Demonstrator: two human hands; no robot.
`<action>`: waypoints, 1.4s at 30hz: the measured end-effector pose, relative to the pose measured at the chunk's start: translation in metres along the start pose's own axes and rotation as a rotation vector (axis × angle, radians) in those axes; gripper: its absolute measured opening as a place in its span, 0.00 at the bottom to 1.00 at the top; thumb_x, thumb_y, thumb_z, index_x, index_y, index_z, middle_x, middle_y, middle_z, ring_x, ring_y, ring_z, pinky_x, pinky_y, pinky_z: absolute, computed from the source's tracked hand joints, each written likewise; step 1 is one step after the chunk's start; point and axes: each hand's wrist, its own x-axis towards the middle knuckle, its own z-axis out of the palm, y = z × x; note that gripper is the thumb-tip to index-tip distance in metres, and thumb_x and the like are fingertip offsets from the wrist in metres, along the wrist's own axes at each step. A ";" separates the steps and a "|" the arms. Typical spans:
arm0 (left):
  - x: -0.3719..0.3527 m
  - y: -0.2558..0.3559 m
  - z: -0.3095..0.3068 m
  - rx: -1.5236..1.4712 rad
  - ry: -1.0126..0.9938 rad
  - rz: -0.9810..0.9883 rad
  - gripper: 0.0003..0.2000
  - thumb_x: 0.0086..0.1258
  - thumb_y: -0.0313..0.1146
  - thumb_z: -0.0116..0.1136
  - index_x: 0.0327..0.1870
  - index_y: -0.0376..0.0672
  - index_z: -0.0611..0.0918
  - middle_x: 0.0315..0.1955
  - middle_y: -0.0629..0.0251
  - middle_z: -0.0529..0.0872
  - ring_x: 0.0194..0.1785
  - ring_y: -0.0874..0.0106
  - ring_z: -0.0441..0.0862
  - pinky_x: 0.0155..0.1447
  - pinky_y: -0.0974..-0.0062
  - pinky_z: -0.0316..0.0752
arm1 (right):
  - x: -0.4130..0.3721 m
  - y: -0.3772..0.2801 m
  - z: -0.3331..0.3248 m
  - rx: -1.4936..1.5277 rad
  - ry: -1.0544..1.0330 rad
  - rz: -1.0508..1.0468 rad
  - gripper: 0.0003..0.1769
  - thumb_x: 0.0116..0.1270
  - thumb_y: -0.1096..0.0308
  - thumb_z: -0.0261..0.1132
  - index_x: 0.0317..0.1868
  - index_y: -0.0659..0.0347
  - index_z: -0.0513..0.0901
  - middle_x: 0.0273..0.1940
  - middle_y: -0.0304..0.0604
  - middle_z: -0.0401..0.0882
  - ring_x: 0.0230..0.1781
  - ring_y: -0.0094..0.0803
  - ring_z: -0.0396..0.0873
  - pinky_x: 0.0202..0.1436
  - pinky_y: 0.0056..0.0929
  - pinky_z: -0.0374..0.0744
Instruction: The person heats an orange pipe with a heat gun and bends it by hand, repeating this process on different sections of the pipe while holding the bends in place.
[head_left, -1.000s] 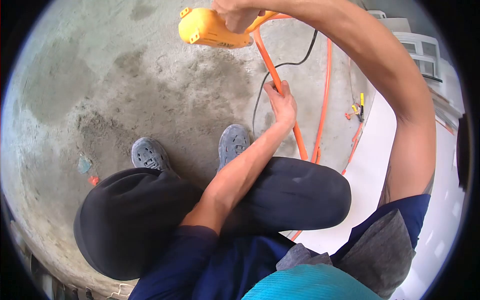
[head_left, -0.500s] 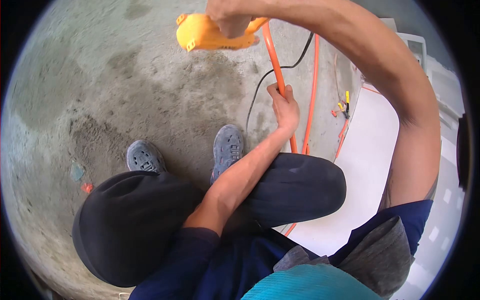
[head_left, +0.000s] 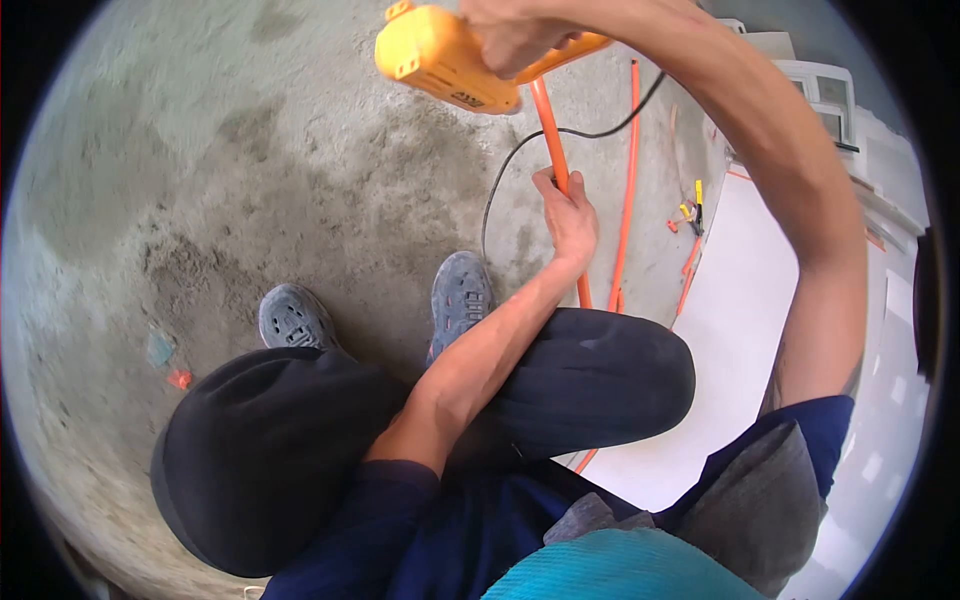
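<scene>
In the head view, my left hand [head_left: 572,220] is wrapped round an orange pipe [head_left: 553,135], which stands out in front of my bent knee. My right hand [head_left: 515,35] reaches over from the right and grips a yellow heat gun [head_left: 440,60] at the top edge. The heat gun's front end is close to the upper part of the pipe; whether they touch is not clear. Its handle extends right behind my fingers. The pipe's top passes out of sight behind the tool and hand.
A black cord [head_left: 512,158] curves over the dusty concrete floor [head_left: 330,190]. Another orange pipe [head_left: 629,180] lies to the right. Beyond it are a yellow-and-black tool [head_left: 697,205], orange offcuts [head_left: 687,275] and a white board [head_left: 735,290]. My shoes [head_left: 460,295] rest on the floor.
My right hand and the heat gun have moved right and slightly down, and the gun has tilted. The black cord has shifted. My left hand keeps its hold on the orange pipe.
</scene>
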 end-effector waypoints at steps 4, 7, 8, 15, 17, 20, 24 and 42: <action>0.026 -0.018 -0.006 0.071 0.065 0.058 0.16 0.84 0.39 0.53 0.58 0.37 0.66 0.37 0.52 0.79 0.41 0.57 0.79 0.51 0.55 0.72 | -0.053 0.013 0.022 0.508 0.328 0.144 0.21 0.62 0.48 0.71 0.43 0.58 0.91 0.40 0.53 0.91 0.42 0.49 0.88 0.45 0.44 0.84; 0.064 -0.032 -0.018 0.241 0.171 0.250 0.15 0.83 0.37 0.54 0.58 0.38 0.66 0.33 0.57 0.78 0.34 0.64 0.78 0.42 0.60 0.75 | -0.104 0.030 0.093 0.967 0.238 0.828 0.19 0.68 0.56 0.74 0.48 0.65 0.87 0.30 0.38 0.83 0.26 0.24 0.80 0.30 0.28 0.77; 0.081 -0.034 -0.025 0.153 0.121 0.182 0.15 0.83 0.36 0.56 0.58 0.39 0.67 0.32 0.60 0.77 0.30 0.68 0.77 0.36 0.64 0.74 | -0.117 0.038 0.148 1.174 0.531 0.708 0.20 0.69 0.51 0.72 0.43 0.62 0.86 0.25 0.33 0.78 0.23 0.20 0.76 0.25 0.24 0.73; 0.097 0.037 -0.062 0.115 -0.119 -0.033 0.17 0.79 0.29 0.59 0.60 0.31 0.69 0.30 0.63 0.79 0.25 0.74 0.79 0.27 0.71 0.75 | -0.139 -0.003 0.354 2.215 1.172 0.921 0.14 0.72 0.55 0.71 0.40 0.56 0.81 0.29 0.33 0.78 0.22 0.21 0.76 0.26 0.25 0.76; 0.096 0.048 -0.064 0.259 -0.086 0.030 0.19 0.78 0.28 0.59 0.63 0.29 0.68 0.32 0.61 0.80 0.25 0.73 0.79 0.27 0.71 0.76 | -0.126 -0.012 0.395 2.375 1.220 0.855 0.14 0.72 0.55 0.71 0.41 0.56 0.81 0.28 0.33 0.77 0.22 0.23 0.75 0.26 0.25 0.76; 0.099 0.068 -0.070 0.439 -0.163 -0.011 0.26 0.77 0.26 0.59 0.69 0.28 0.62 0.36 0.56 0.81 0.28 0.68 0.84 0.30 0.69 0.81 | -0.096 -0.021 0.422 2.506 1.335 0.727 0.15 0.72 0.55 0.70 0.41 0.57 0.80 0.29 0.34 0.78 0.21 0.24 0.75 0.25 0.26 0.75; 0.093 0.100 -0.063 0.504 -0.229 -0.088 0.36 0.77 0.25 0.58 0.78 0.28 0.49 0.40 0.51 0.82 0.34 0.60 0.88 0.39 0.64 0.88 | -0.055 -0.033 0.429 2.725 1.341 0.561 0.14 0.74 0.55 0.69 0.40 0.57 0.80 0.28 0.35 0.78 0.19 0.25 0.75 0.24 0.27 0.75; 0.085 0.242 -0.005 0.850 -0.561 -0.088 0.20 0.80 0.32 0.57 0.66 0.27 0.75 0.41 0.51 0.85 0.38 0.67 0.88 0.43 0.77 0.88 | -0.044 -0.142 0.361 3.063 1.366 0.150 0.14 0.74 0.58 0.70 0.43 0.61 0.81 0.29 0.38 0.80 0.20 0.27 0.78 0.21 0.26 0.76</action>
